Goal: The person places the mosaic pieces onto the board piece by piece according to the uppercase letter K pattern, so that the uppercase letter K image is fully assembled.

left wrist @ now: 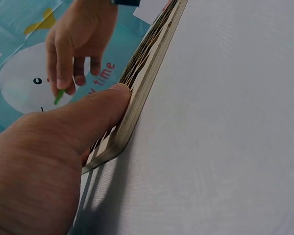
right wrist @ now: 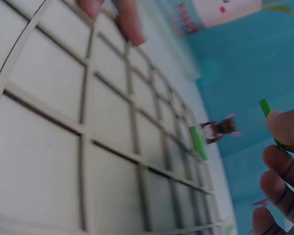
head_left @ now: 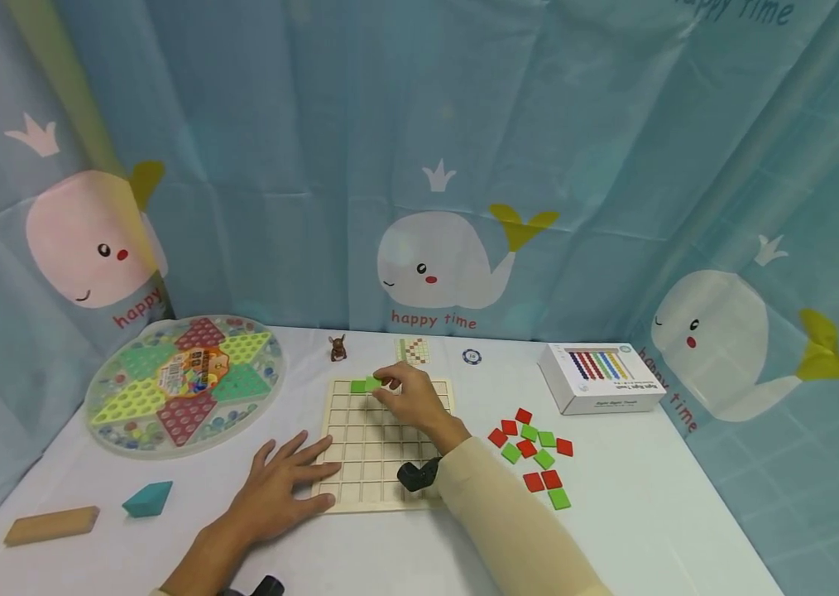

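Observation:
A wooden grid board [head_left: 382, 447] lies mid-table. My right hand [head_left: 392, 387] pinches a green tile [head_left: 373, 383] over the board's far row, beside another green tile [head_left: 357, 386] lying in a far-left cell. In the right wrist view the pinched green tile [right wrist: 268, 115] sticks up from my fingertips [right wrist: 289, 128], and the seated tile [right wrist: 198, 142] lies further along the grid [right wrist: 63, 147]. My left hand [head_left: 293, 476] rests flat, fingers spread, on the board's near left corner; its thumb [left wrist: 95, 115] presses the board's edge [left wrist: 142, 83].
Loose red and green tiles [head_left: 534, 454] lie right of the board, with a white box [head_left: 601, 378] behind. A round checkers board [head_left: 184, 385] sits at the left, a wooden block [head_left: 52, 525] and teal block [head_left: 147, 498] in front. A brown figurine [head_left: 338, 348], card [head_left: 413, 351] and chip [head_left: 472, 357] lie at the back.

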Tool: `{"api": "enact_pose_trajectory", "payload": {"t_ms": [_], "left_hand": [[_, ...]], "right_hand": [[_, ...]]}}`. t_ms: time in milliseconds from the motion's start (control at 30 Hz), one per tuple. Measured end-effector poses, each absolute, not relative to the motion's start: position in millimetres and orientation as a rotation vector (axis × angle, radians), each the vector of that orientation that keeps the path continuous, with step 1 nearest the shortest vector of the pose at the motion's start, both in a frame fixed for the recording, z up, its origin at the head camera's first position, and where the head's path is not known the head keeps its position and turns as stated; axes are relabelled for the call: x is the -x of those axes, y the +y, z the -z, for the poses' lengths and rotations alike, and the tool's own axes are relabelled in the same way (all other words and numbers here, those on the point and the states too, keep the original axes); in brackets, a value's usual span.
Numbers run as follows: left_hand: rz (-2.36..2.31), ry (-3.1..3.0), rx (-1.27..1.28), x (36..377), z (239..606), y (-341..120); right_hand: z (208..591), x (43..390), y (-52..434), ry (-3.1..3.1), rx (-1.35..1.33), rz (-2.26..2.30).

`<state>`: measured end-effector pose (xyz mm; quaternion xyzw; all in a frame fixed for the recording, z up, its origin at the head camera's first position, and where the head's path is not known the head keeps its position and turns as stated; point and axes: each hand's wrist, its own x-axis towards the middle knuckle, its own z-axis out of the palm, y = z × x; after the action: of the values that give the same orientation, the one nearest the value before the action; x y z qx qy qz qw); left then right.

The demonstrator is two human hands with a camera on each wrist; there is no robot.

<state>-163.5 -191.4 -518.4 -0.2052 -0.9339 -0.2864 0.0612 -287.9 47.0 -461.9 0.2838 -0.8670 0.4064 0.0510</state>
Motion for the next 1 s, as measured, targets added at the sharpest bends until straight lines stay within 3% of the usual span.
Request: {"api": "enact_pose_trajectory", "payload": {"t_ms": [467,1000], "left_hand": [[0.878,-2.798,0.637,162,516,-191],[0.86,-2.795,0.646,161,515,-190]], "right_hand": [[487,299,22,-2.856,-0.765,-1.014],[484,296,16,-2.891,-0.819,-0.86]]}}
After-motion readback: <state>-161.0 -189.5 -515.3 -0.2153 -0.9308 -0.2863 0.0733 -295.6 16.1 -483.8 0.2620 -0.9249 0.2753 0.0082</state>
